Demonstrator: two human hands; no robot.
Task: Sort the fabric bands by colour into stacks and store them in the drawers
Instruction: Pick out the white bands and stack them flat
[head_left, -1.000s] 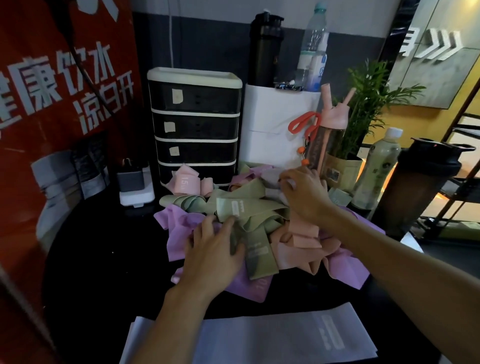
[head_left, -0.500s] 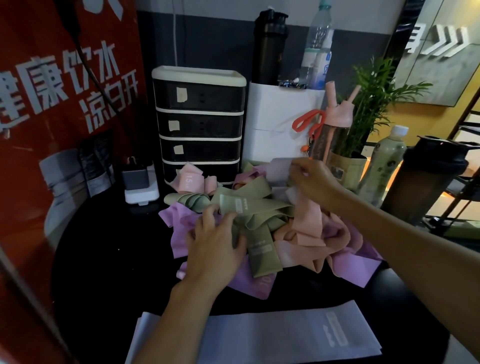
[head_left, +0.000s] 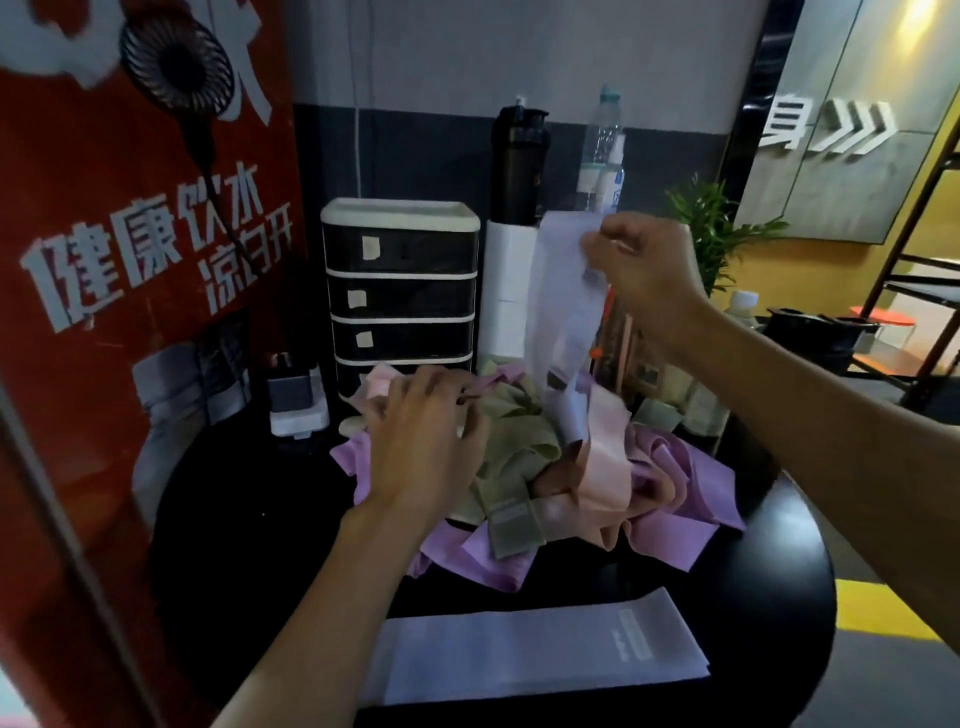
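Observation:
A tangled heap of fabric bands (head_left: 530, 467) in green, pink and purple lies on the round black table (head_left: 769, 582). My right hand (head_left: 644, 270) pinches a pale lavender band (head_left: 563, 306) and holds it high above the heap, its lower end hanging into the pile. My left hand (head_left: 421, 447) rests on the left side of the heap, fingers bent over green and pink bands. A flat pale lavender band (head_left: 530, 654) lies at the table's near edge. Behind the heap stands the black drawer unit (head_left: 400, 291), all drawers closed.
A white box (head_left: 506, 291) with a black bottle (head_left: 519, 161) and a clear water bottle (head_left: 602, 150) stands right of the drawers. A potted plant (head_left: 717, 234) and more bottles sit at the right. A red banner (head_left: 130, 260) and a small fan (head_left: 176, 62) fill the left.
My right hand has lifted the pale lavender band from the back of the heap up to drawer-top height. My left hand slid further onto the heap's left side.

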